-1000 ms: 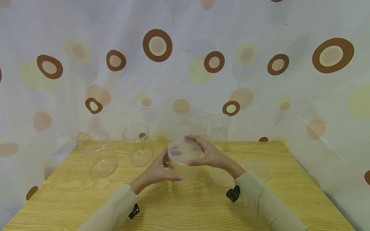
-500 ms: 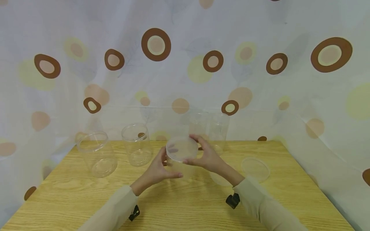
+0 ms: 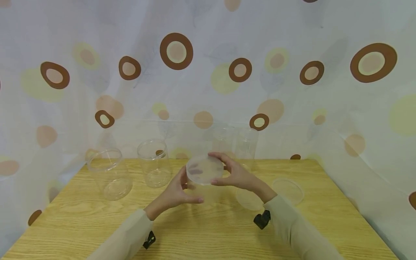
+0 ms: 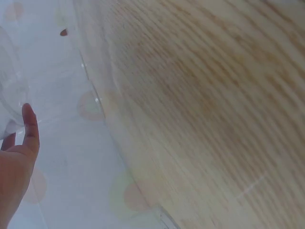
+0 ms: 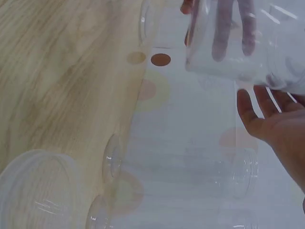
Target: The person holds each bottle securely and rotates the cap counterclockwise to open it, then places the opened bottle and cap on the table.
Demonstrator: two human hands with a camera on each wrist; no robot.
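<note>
A clear jar (image 3: pixel 203 193) with a frosted lid (image 3: pixel 204 169) over its mouth is held up in front of me, above the table. My left hand (image 3: pixel 175 192) grips the jar's side, its fingers showing dimly through the plastic. At the lid's right rim, my right hand (image 3: pixel 238 176) holds on with thumb in front and fingers behind. In the right wrist view the jar (image 5: pixel 238 43) lies across the top right corner, with the right hand (image 5: pixel 286 129) beside its lid end. Only part of the left hand (image 4: pixel 21 157) appears in the left wrist view.
Two wide uncovered jars, one outer (image 3: pixel 110 177) and one inner (image 3: pixel 154 164), stand at the left. Two tall narrow jars (image 3: pixel 246 148) stand behind the right hand. Two loose lids lie on the right, one (image 3: pixel 287 191) farther out, the other (image 3: pixel 248 199) partly under the right forearm.
The right thumb and fingers have shifted slightly along the lid's rim and back. Jar and lid have moved only a little; the left hand keeps its grip.
</note>
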